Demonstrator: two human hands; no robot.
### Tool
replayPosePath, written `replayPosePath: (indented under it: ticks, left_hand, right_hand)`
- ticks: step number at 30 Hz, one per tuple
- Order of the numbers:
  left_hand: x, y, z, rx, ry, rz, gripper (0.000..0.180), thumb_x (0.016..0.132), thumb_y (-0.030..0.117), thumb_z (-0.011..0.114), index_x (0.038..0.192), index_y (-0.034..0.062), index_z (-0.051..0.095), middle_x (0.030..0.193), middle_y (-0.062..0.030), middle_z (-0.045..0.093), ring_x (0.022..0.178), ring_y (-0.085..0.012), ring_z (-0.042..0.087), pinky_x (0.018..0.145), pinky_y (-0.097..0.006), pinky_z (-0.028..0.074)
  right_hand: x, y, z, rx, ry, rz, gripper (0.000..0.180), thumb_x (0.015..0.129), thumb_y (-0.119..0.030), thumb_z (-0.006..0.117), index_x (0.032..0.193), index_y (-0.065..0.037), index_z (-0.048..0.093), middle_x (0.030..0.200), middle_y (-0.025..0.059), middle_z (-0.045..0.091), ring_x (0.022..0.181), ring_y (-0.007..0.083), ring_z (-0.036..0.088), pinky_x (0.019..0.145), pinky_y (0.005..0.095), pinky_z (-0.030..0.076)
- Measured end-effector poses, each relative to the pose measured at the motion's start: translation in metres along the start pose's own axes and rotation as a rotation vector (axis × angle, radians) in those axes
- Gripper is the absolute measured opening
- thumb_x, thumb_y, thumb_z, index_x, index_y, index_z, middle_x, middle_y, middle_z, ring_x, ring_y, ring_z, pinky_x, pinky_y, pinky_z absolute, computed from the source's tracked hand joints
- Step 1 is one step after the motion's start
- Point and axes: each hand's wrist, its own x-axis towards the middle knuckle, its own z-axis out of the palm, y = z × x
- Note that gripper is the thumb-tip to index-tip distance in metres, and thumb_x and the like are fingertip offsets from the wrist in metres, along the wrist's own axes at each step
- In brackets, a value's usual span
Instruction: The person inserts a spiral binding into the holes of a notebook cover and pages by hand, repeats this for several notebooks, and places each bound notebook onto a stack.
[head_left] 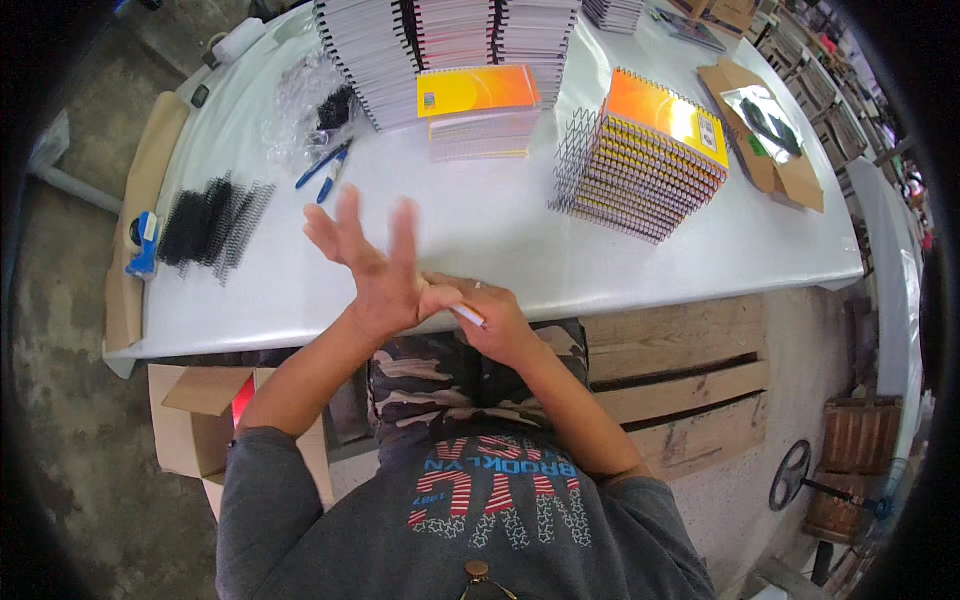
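Left hand (378, 285) has fingers spread above the table (270, 300); right hand (498, 322) grips a slim white object (468, 315).

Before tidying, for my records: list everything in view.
Table: one, white, centre
Tall stacks: three, white, far middle
Small stack: one, yellow-orange, middle
Notebook stack: one, yellow-orange, right
Coil pile: one, black, left
Tape dispenser: one, blue, left edge
Tools: count unclear, blue, beyond hands
Cardboard: two, brown, table sides
Box: one, brown, below left
Pallet: one, brown, below right
Clutter: uncountable, mixed, right rim
Left hand: one, open, centre
Right hand: one, around white item
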Motion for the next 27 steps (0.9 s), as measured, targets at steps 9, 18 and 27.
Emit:
replayPosePath:
  ticks: [9,18,27]
  left_hand:
    - [0.013,0.007,0.013,-0.044,0.126,-0.2,0.111,0.069,0.075,0.043,0.129,-0.0165,0.024,0.134,-0.0409,0.022,0.123,-0.0583,0.023,0.095,-0.071,0.011]
    - [0.006,0.007,0.004,-0.074,-0.079,-0.058,0.102,0.079,0.074,0.03,0.133,-0.0118,0.023,0.139,-0.0362,0.015,0.13,-0.0505,0.012,0.099,-0.066,0.006]
    - [0.019,0.017,-0.012,-0.21,-0.314,-0.137,0.054,0.074,0.032,0.066,0.121,0.0093,0.052,0.123,-0.0087,0.05,0.118,-0.0292,0.044,0.101,-0.051,0.021]
  right_hand:
    - [-0.002,0.006,0.0,0.02,-0.005,0.015,0.046,0.077,-0.007,0.061,0.122,-0.005,0.052,0.11,0.0171,0.06,0.098,0.0332,0.06,0.085,0.0353,0.047]
    - [0.009,0.002,-0.011,0.219,-0.023,0.106,0.042,0.079,-0.004,0.057,0.12,-0.007,0.053,0.105,0.019,0.061,0.095,0.033,0.061,0.081,0.0364,0.048]
    - [0.012,0.016,-0.009,0.267,0.038,0.216,0.029,0.079,-0.006,0.058,0.107,-0.003,0.057,0.093,0.0186,0.064,0.085,0.0329,0.063,0.074,0.035,0.048]
